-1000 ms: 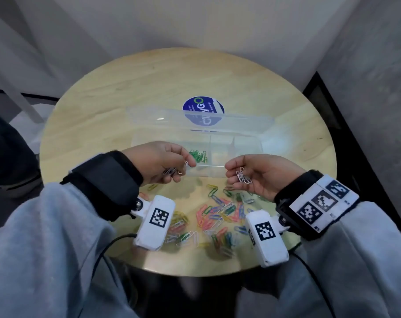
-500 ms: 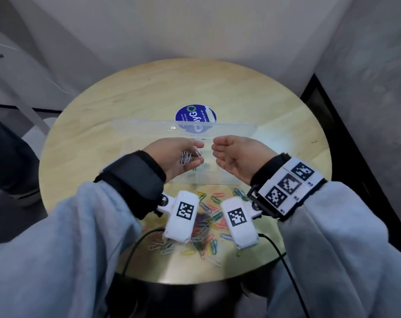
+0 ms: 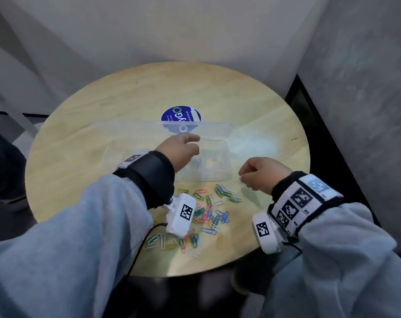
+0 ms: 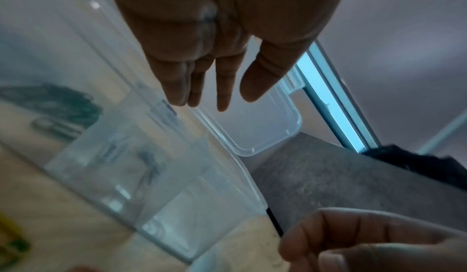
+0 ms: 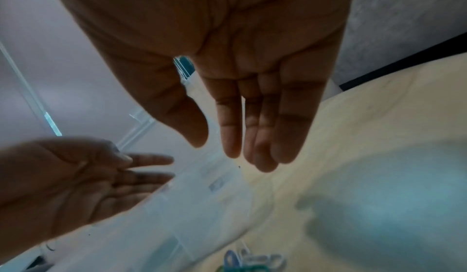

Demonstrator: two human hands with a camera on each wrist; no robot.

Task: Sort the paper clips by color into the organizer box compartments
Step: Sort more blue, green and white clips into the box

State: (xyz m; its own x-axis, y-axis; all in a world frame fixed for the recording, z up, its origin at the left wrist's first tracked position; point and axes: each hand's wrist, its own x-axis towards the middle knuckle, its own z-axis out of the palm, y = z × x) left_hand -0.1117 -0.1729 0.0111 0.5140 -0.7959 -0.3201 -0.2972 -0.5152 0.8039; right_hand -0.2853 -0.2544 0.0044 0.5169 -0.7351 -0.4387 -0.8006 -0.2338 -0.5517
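Over the clear organizer box (image 3: 201,161) the left hand (image 3: 179,152) hangs with fingers straight and spread, holding nothing as far as the left wrist view shows. Right hand (image 3: 261,174) sits off to the right of the box, above the desk (image 3: 126,92), and the right wrist view has its palm flat and fingers extended, so it's empty too. From the head camera it looks a bit curled, but nothing is pinched in it.

Box lid (image 3: 149,127) is flipped open toward the back. Some green clips (image 4: 65,100) show through the clear wall in one compartment, and there seem to be pale ones in another, though blur makes that hard to call. Most of the paper clips (image 3: 208,214) are in a loose mixed pile on the near side of the desk, partly under the left wrist camera.

What could go sideways, probably: the left sleeve and wrist unit hang right over the pile, so pulling back could drag clips off the desk edge. Clips also hook together, so grabbing one color may bring along a stray of another. And the box is light, so a bump could shove it.
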